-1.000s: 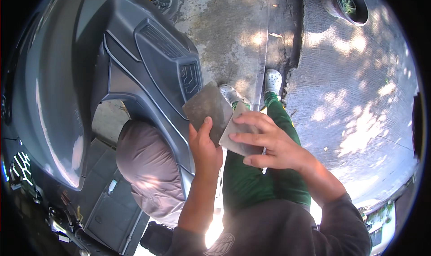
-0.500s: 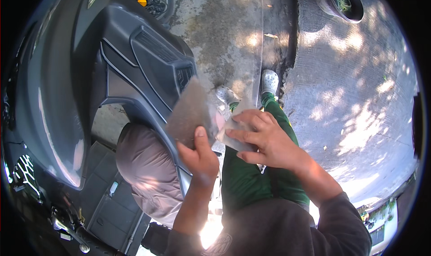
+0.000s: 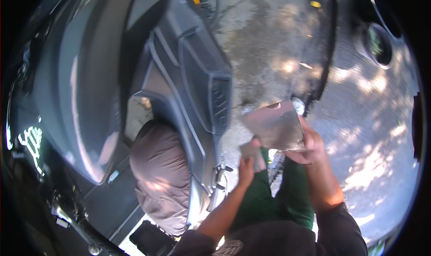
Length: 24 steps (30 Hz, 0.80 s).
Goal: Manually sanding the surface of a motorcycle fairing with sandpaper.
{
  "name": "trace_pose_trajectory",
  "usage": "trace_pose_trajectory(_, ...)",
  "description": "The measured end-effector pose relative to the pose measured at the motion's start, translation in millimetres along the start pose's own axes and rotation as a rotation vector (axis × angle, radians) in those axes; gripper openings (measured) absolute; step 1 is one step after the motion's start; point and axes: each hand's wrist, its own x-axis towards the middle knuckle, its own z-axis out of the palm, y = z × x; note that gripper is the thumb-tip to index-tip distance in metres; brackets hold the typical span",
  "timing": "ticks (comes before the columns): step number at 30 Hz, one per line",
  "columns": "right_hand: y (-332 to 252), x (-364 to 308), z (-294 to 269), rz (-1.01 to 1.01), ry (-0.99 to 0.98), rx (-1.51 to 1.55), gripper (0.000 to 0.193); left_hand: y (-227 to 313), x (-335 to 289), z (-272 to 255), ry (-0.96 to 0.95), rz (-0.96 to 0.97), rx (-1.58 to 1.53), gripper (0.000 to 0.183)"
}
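Note:
My right hand (image 3: 313,143) grips the lower right edge of a thin, flat, grey-brown square sheet (image 3: 276,128) with a slight sheen. I cannot make out whether it is a packet or a single sheet. Lower and to the left, my left hand (image 3: 246,169) pinches a smaller greyish flat piece (image 3: 257,156), which is blurred and partly behind the sheet's lower corner. Both things are held in the air above my green trousers (image 3: 251,197), just right of the dark grey scooter (image 3: 202,90).
A puffy brown-grey cushion-like thing (image 3: 161,175) rests against the scooter's side. One of my white clogs (image 3: 297,105) shows beyond the sheet. Round pots, one with a green plant (image 3: 377,45), stand at the far right on concrete paving (image 3: 359,108) dappled with sunlight.
The grey-brown sheet has passed from my left hand to my right. My left hand has dropped lower and now holds the small piece. The view has swung, shifting the scooter to the right.

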Motion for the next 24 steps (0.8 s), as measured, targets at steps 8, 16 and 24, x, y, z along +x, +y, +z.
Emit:
trace_pose_trajectory(8, 35.7, 150.3, 102.9, -0.782, -0.266, -1.486, 0.076, -37.1, 5.6, 0.5, -0.113, 0.035, -0.03, 0.036)
trace_pose_trajectory(16, 50.7, 190.4, 111.9, -0.907, -0.301, -1.479, 0.064, -23.2, 7.7, -3.5, -0.13, -0.323, -0.43, 0.045)
trace_pose_trajectory(24, 42.8, 206.3, 117.7, -1.055, -0.341, -1.487, 0.057, -33.6, 14.0, -9.5, -0.193, -0.339, -0.385, 0.055)
